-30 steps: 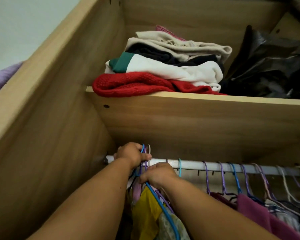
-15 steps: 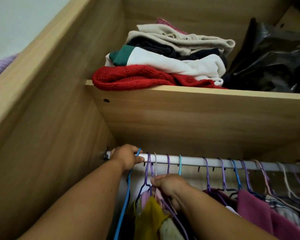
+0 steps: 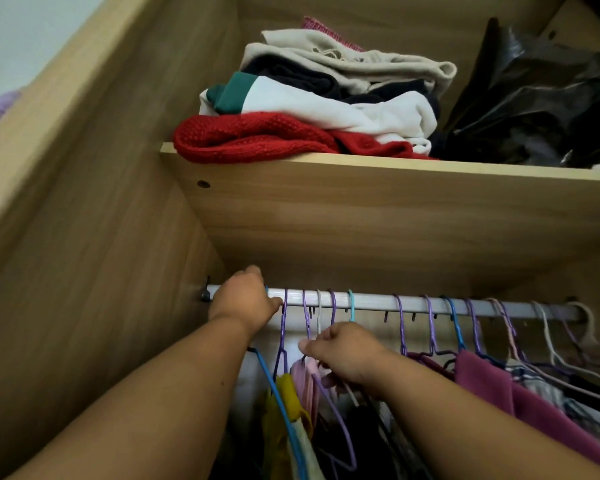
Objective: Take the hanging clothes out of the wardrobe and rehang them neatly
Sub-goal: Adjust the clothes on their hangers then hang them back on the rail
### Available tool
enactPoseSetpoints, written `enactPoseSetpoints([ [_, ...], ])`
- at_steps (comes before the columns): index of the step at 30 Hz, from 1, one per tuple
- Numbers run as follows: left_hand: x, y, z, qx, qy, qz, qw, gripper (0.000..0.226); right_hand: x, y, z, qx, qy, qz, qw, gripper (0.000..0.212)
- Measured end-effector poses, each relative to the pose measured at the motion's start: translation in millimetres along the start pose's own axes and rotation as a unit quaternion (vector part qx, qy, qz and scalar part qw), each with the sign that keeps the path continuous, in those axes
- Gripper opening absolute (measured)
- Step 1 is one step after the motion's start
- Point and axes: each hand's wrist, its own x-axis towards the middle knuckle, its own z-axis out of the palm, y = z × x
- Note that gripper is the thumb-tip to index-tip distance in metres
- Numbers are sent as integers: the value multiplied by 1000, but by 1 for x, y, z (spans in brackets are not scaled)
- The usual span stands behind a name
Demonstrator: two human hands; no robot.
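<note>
A white rail point(image 3: 371, 302) runs across the wardrobe under a wooden shelf. Several wire hangers, purple, blue, teal and white, hook over it. My left hand point(image 3: 241, 301) grips the hook of a blue hanger point(image 3: 280, 403) at the rail's left end. My right hand point(image 3: 343, 351) is lower, its fingers curled round the necks of the purple and pink hangers point(image 3: 307, 327) near the left. A yellow garment point(image 3: 288, 400) hangs below them. A magenta garment point(image 3: 492, 386) hangs to the right.
The wardrobe's left side panel point(image 3: 101, 271) stands close to my left arm. The shelf point(image 3: 378, 202) above carries folded clothes, a red knit point(image 3: 257, 136) at the bottom, and a black plastic bag point(image 3: 541, 98) to the right.
The bunched hangers at the left have been spread apart along the rail. My right hand has dropped below the rail onto the hanger necks. My left hand has stayed at the rail's left end.
</note>
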Motion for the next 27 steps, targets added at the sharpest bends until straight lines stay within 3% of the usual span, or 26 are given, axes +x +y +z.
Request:
enactPoseSetpoints([
  [3,-5,1,-4,1,-45,32,998,57,-8,-4,-8,-156,57,-54,985,57],
  [6,-18,7,-8,5,-89,70,994,69,-17,-4,-15,-212,81,-108,968,75],
  [14,-83,44,-46,44,-191,87,977,75,-73,8,-46,-409,151,-152,887,79],
  [21,-184,126,-98,27,-131,169,977,76,-168,24,-114,-404,210,-176,873,74],
  [24,-237,171,-109,61,-62,291,953,73,-221,49,-152,-410,239,-197,858,69],
  [27,-284,218,-99,36,-45,371,927,74,-264,84,-192,-424,282,-201,837,71],
])
